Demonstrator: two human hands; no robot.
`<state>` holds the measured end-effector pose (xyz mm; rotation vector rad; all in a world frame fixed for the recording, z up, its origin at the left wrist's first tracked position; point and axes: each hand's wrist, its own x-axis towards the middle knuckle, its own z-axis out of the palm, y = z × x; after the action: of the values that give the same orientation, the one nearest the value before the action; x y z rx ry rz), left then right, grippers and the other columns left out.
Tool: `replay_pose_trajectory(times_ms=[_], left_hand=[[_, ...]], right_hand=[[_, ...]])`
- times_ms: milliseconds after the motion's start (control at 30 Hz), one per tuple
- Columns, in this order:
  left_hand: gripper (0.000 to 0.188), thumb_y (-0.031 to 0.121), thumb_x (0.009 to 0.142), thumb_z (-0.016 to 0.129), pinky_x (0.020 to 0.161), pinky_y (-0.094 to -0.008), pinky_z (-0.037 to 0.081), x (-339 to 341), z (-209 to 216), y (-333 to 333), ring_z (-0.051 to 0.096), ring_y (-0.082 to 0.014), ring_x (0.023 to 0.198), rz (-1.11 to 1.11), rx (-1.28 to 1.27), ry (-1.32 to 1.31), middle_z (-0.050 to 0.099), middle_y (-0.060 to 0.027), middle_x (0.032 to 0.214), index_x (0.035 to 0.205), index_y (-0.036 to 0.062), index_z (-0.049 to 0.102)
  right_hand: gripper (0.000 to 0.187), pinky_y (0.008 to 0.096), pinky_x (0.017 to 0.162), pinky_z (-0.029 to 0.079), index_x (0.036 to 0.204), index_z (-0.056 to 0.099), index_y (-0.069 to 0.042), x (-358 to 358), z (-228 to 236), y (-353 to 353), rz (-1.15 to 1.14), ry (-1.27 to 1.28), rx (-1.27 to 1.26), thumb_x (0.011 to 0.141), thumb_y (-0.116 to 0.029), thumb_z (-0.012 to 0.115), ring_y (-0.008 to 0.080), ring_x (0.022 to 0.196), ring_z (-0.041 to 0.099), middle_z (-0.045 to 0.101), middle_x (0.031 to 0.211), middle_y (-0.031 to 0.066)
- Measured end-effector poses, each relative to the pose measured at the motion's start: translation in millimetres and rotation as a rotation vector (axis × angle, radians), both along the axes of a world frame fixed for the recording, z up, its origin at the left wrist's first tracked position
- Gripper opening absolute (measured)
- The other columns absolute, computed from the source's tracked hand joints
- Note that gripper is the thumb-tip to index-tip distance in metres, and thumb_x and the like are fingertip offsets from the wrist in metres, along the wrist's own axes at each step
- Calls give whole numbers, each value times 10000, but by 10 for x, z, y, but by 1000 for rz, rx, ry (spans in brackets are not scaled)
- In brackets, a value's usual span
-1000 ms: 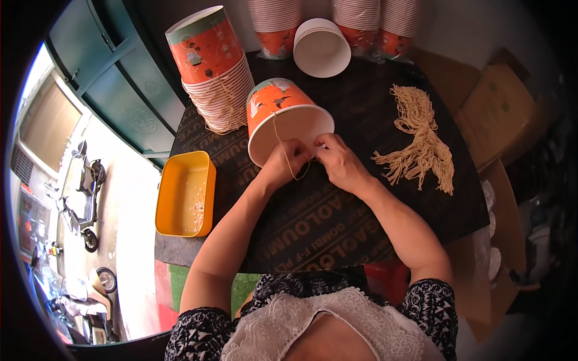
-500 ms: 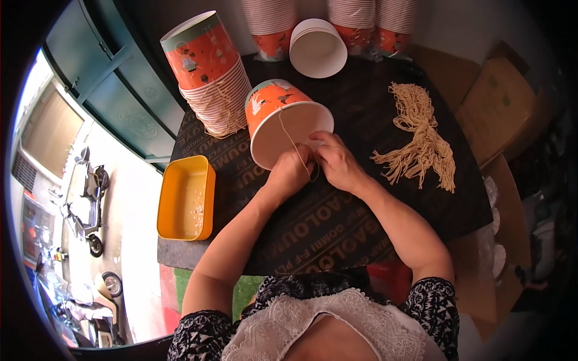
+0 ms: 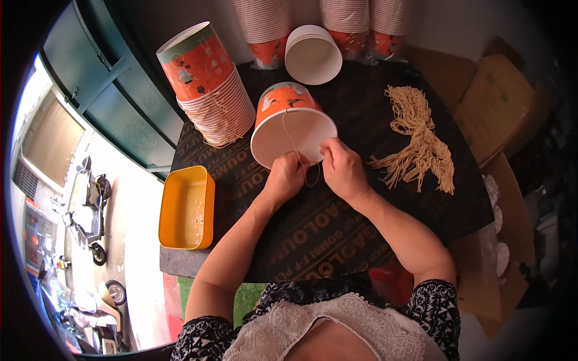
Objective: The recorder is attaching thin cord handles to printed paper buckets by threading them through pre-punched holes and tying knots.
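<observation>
An orange paper bucket (image 3: 286,98) with a green base band lies tipped on the table, its white mouth turned toward me. A thin beige string (image 3: 289,133) is fastened at the top of its rim and runs down across the mouth to my fingers. My left hand (image 3: 285,180) is closed at the lower rim, pinching the string there; a small loop hangs beside its fingertips. My right hand (image 3: 345,172) is closed against the right side of the rim, with thumb and forefinger together; what lies between them is hidden.
A tall stack of paper buckets (image 3: 201,72) with strings draped over it stands at left. Below it sits a yellow plastic tub (image 3: 208,207). A bundle of strings (image 3: 415,135) lies at right. A white-mouthed bucket (image 3: 313,55) and several wrapped stacks (image 3: 261,27) line the back.
My right hand has drawn back from inside the bucket's mouth to its right rim. The bucket has turned slightly and shifted right. My left hand stays at the lower rim.
</observation>
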<state>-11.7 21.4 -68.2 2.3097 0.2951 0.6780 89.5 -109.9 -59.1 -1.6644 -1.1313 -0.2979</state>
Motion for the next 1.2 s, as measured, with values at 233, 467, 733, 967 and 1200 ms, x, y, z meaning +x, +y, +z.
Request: replay_pose_trajectory(times_ms=[233, 467, 733, 967, 1200], left_hand=[[78, -8, 770, 583, 713, -416, 515, 8, 33, -138, 656, -388, 788, 54, -64, -17, 647, -243, 779, 801, -43, 645], [96, -4, 781, 564, 670, -410, 519, 12, -1, -232, 663, -375, 733, 138, -152, 28, 644, -244, 749, 793, -46, 649], [87, 31, 842, 581, 454, -286, 430, -9, 27, -186, 560, -146, 495, 166, -540, -22, 585, -92, 583, 807, -43, 611], [95, 43, 831, 586, 412, -269, 378, -38, 191, -231, 510, -132, 464, 161, -739, 10, 563, -64, 566, 793, -39, 615], [148, 77, 844, 583, 392, -228, 338, -82, 125, -132, 474, -99, 439, 126, -869, 15, 559, -50, 564, 752, -23, 641]], right_hand=[[212, 424, 776, 518, 1001, 587, 50, -1, -118, 10, 61, -51, -214, 790, 49, 565, 386, 913, 618, 598, 1038, 193], [153, 425, 740, 518, 939, 583, 41, 82, -183, 30, 155, -88, -220, 786, 51, 581, 385, 884, 618, 594, 1020, 181], [79, 454, 622, 502, 859, 487, 13, -49, -183, 40, 177, -10, -179, 827, 39, 554, 413, 776, 618, 596, 812, 216], [54, 491, 611, 507, 921, 507, -9, -35, -144, 7, 190, 103, -194, 875, -35, 514, 412, 739, 638, 637, 754, 236], [87, 466, 602, 510, 888, 547, -17, -65, -131, 51, 166, 64, -245, 868, -98, 574, 395, 724, 643, 649, 763, 209]])
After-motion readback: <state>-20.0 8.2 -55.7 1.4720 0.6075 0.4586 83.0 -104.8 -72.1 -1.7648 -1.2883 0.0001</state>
